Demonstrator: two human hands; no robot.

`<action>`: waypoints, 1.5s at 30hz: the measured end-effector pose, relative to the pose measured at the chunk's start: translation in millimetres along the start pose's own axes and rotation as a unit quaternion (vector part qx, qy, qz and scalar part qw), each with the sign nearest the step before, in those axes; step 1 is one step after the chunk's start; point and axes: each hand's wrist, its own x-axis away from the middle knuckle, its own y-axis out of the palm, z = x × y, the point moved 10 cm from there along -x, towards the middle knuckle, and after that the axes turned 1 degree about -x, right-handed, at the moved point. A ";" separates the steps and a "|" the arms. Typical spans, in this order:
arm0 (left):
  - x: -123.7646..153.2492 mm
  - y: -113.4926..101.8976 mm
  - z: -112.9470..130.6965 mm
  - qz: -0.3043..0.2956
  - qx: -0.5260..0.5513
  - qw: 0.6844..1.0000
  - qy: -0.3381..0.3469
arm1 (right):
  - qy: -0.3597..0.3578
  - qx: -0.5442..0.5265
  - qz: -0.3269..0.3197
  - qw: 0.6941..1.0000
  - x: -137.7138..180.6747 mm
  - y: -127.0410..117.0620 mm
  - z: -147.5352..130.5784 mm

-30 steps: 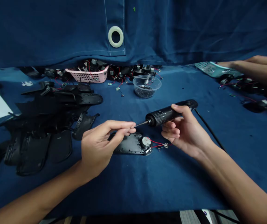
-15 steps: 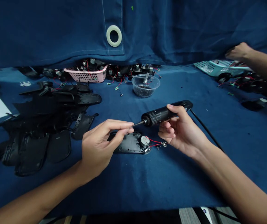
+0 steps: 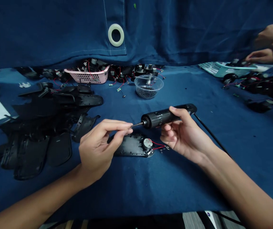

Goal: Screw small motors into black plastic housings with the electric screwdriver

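Black plastic housing panel (image 3: pixel 129 145) is lying flat on the desk, just below the hands, with a round metal motor (image 3: pixel 147 143) sitting at its right end. Red wires (image 3: pixel 158 145) are running off the motor to a small metal terminal (image 3: pixel 167 147) resting on the blue cloth (image 3: pixel 126 190). Motor and wiring are already in place on this unit; can't tell from this view whether it's fastened down or which screws are left.

Right hand (image 3: pixel 185 133) is closed around the grip of a black electric screwdriver (image 3: pixel 165 116), holding it nearly level above the panel, with its black cord (image 3: pixel 212 135) trailing away toward the camera. Left hand (image 3: pixel 95 149) is closed to a tight pinch right at the tip of the steel bit (image 3: pixel 136 124); the item in the pinch is too small to make out, possibly a screw.

Clear plastic bowl (image 3: pixel 148 86) of small dark screws is sitting farther out, beyond the screwdriver. Pink plastic basket (image 3: pixel 86 76) and loose motors with red leads (image 3: pixel 139 71) are lining the far edge, while a pile of black plastic shells (image 3: pixel 31 156) is lying left of the left hand. A co-worker's hands (image 3: pixel 260 56) are working over a teal basket (image 3: pixel 224 69) at far right
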 end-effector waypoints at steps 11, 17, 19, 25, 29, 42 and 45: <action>3.9 -6.3 1.4 0.024 -0.037 0.999 0.005 | 0.036 -0.026 -0.016 0.999 4.7 5.3 10.1; 1.8 -3.7 -0.6 0.024 -0.041 0.999 -0.006 | 0.041 -0.031 -0.019 0.998 3.1 4.5 13.6; 2.3 -1.8 -5.2 0.017 -0.040 0.999 -0.024 | 0.050 -0.031 -0.019 0.998 2.8 5.0 15.9; 3.3 -2.7 -6.1 0.018 -0.039 0.999 -0.024 | 0.049 -0.035 -0.017 0.998 2.3 5.3 17.0; 3.2 -3.0 -4.8 0.014 -0.043 0.999 -0.019 | 0.041 -0.036 -0.013 0.998 1.5 3.4 14.3; 2.6 -1.9 -11.1 0.006 -0.077 0.997 -0.031 | 0.030 -0.036 -0.009 0.999 2.0 1.2 11.3; 0.4 -2.5 -5.7 0.007 -0.088 0.996 -0.005 | 0.033 -0.035 -0.006 0.999 2.7 1.4 11.9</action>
